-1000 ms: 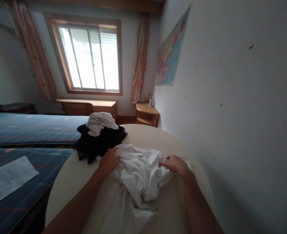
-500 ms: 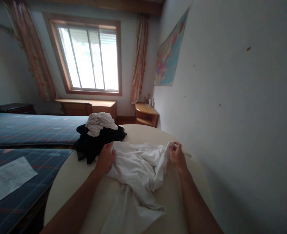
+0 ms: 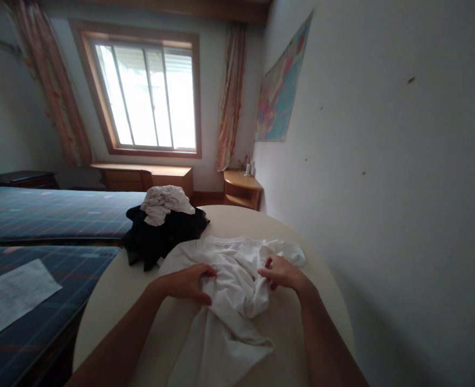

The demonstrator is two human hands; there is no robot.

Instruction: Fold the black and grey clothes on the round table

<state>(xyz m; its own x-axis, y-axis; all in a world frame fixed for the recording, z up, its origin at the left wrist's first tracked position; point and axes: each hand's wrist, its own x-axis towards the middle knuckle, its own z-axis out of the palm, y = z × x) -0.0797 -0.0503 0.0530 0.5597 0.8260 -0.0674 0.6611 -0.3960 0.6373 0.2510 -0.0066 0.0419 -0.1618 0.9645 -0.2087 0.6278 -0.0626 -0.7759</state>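
Observation:
A crumpled white shirt (image 3: 231, 290) lies across the round cream table, its collar edge on the far side and one end trailing toward me. My left hand (image 3: 191, 282) rests at the shirt's left part, thumb and fingers apart, with nothing gripped. Over the right part of the shirt is my right hand (image 3: 280, 271), its fingers curved and spread, touching or just above the cloth. Beyond my left hand sits a heap of black clothing (image 3: 163, 234) with a bunched pale garment (image 3: 167, 201) on top.
The round table (image 3: 112, 317) stands close to the white wall (image 3: 402, 226) on the right. Two blue plaid mattresses (image 3: 60, 215) are on the left, with a printed paper (image 3: 18, 298) on the nearer one. A desk and a corner shelf (image 3: 241, 185) stand near the window.
Both hands have let go of the shirt's far corners and moved inward and toward me. The shirt's upper corners now lie loose on the table.

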